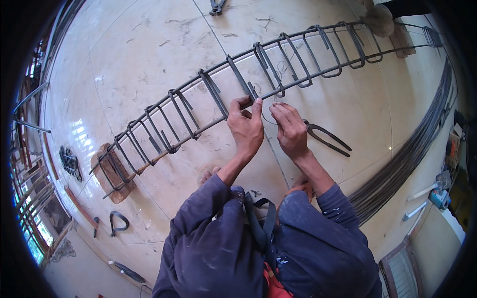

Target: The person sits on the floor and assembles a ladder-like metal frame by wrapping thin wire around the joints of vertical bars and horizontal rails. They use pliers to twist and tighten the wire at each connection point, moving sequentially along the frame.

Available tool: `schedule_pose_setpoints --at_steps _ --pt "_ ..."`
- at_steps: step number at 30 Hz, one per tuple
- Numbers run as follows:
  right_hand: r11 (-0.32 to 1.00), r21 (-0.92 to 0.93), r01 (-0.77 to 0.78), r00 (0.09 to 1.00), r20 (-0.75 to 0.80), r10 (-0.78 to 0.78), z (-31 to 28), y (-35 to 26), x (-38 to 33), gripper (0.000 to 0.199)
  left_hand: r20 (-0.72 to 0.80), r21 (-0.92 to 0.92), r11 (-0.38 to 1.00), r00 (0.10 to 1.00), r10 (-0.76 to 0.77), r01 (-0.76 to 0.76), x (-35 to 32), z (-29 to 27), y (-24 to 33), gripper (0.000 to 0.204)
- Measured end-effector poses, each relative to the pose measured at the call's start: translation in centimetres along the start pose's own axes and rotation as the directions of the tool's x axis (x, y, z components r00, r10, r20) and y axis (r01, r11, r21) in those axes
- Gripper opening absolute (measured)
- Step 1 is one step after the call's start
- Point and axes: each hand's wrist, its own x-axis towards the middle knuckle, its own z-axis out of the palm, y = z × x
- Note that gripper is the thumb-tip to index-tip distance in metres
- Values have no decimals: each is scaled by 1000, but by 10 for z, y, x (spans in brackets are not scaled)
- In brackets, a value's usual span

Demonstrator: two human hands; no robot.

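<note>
A long rebar cage (pixel 221 94), with two main bars and several bent stirrups, stretches diagonally across the floor in front of me. My left hand (pixel 247 126) pinches a stirrup (pixel 239 74) where it meets the near bar, thumb and fingers closed round the joint. Close by on the right, my right hand (pixel 290 128) has its fingertips pressed together on a thin tie wire (pixel 268 119), which loops toward the joint. More loose wire (pixel 282 67) shows between the bars beyond. Dark pincers (pixel 328 138) lie on the floor just right of my right hand.
A brick (pixel 113 174) props the cage's left end; a block (pixel 401 39) supports its right end, near another person's limb (pixel 378 21). Long rods (pixel 407 174) lie bundled at right. More pincers (pixel 217 7) lie at the far side, bent stirrups (pixel 70 163) at left.
</note>
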Motion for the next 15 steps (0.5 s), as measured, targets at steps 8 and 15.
schedule_pose_setpoints --at_steps 8,15 --pt "883 383 -271 961 50 273 16 -5 7 38 37 -15 997 997 -72 73 1 -3 5 34" --pt "987 93 -128 990 -47 132 -28 -15 7 37 51 8 997 996 -74 73 1 -2 3 31"
